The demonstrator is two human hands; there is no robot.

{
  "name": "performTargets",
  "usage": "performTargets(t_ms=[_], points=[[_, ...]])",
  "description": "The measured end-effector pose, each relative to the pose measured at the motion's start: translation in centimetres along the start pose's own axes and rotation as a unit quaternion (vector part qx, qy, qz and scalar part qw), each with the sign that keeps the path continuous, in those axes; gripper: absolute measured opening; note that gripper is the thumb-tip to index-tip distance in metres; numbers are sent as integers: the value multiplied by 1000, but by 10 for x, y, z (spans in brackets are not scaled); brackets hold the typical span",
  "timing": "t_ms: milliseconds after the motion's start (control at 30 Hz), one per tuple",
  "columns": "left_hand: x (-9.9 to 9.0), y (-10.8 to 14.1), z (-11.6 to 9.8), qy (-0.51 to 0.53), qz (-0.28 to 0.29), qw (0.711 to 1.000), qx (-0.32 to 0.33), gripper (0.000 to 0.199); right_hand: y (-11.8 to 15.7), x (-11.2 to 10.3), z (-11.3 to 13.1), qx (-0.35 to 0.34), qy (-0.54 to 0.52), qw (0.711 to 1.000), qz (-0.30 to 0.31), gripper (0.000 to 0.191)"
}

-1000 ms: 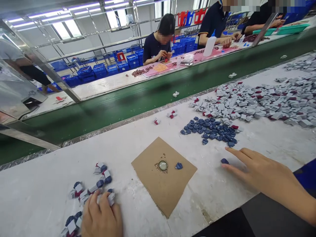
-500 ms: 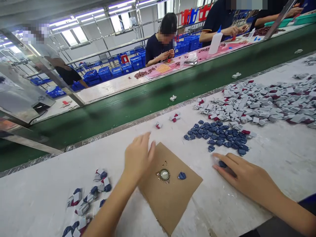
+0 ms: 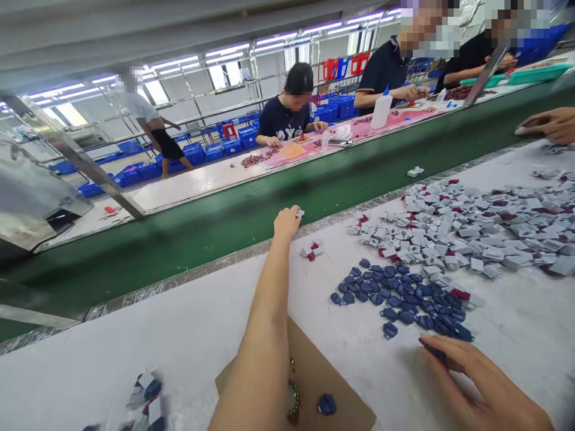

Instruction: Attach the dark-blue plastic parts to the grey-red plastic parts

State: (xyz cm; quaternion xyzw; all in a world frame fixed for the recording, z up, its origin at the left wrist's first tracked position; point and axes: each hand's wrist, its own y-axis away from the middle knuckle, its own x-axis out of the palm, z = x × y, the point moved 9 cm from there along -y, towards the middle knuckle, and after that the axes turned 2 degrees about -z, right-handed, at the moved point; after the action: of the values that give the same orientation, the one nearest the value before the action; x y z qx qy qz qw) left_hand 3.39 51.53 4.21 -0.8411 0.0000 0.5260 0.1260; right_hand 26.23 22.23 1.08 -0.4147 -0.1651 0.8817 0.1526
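My left hand (image 3: 286,224) reaches out over the near edge of the green conveyor belt, its fingers closed on a small white piece (image 3: 300,213). At the lower right, my right hand (image 3: 485,380) pinches a dark blue piece (image 3: 432,348) between thumb and fingers. Just beyond it lies a pile of dark blue pieces (image 3: 395,293). A brown board (image 3: 339,374) lies partly beneath my left forearm. On the board are one dark blue piece (image 3: 326,404) and a round ornament with a beaded rim (image 3: 293,398), mostly hidden by the arm.
White and dark red pieces (image 3: 503,221) form a large heap at the right. Joined white-and-blue pieces (image 3: 146,395) sit lower left. The green belt (image 3: 215,221) crosses beyond the table. Another person's hand (image 3: 550,126) is at far right; co-workers sit opposite, near a white bottle (image 3: 381,109).
My left hand has moved from above the board forward to the belt and closed on a white piece. My right hand still holds a dark blue piece. The view has shifted.
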Motion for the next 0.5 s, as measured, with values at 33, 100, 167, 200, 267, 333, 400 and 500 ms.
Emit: performTargets(t_ms=[33,100,167,200,267,333,400,500], points=[[-3,3,5,14,0,1000,-8,28,-1,-3,-2,24,8,1000,-5,25],[-16,15,13,47,-5,999,-21,26,-3,-5,-3,61,2,998,-1,33],[-32,38,20,90,-15,995,-33,22,-6,0,12,34,-38,998,36,30],[-41,53,23,117,-22,992,-39,20,-7,4,25,5,-66,996,64,25],[-60,90,26,180,-46,981,-55,17,-7,15,56,-48,-126,982,130,18],[-78,132,27,255,-75,961,-74,20,-3,28,85,-55,-183,961,201,18],[-91,178,25,332,-96,934,-94,25,3,44,108,-21,-236,931,276,20],[-105,250,16,428,-106,889,-126,29,12,62,136,19,-284,897,338,25]])
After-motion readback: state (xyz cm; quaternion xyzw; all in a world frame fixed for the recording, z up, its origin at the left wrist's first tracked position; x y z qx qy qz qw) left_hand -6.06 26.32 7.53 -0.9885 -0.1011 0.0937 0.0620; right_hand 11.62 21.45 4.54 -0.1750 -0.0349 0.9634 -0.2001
